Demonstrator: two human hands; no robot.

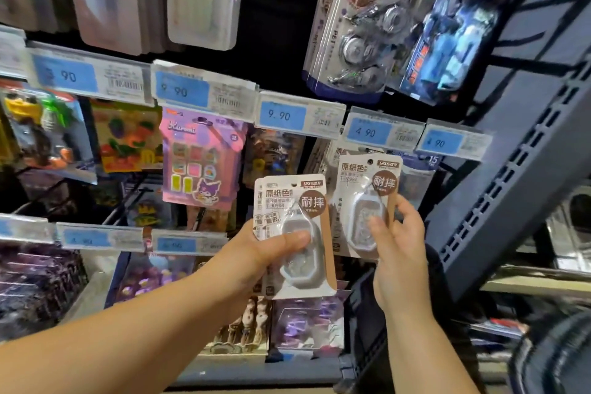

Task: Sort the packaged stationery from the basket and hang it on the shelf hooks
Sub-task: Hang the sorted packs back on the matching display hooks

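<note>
Pinching one tape pack (367,201) low in the right grip (399,253), clasping spare packs (287,233) in the left grip (256,256) just beside. Aim the punched hole (371,161) above that grip squarely at the hook, hidden beneath the price tag (369,131).

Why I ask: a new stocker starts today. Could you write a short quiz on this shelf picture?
1. True or false: the left hand and the right hand each grip a white-and-brown pack.
2. The price tag above the right hand's pack reads: A 9.90, B 4.90, C 1.50.
3. Which is higher: that pack or the left hand's pack?
Key: 1 true; 2 B; 3 the right hand's pack.
</note>
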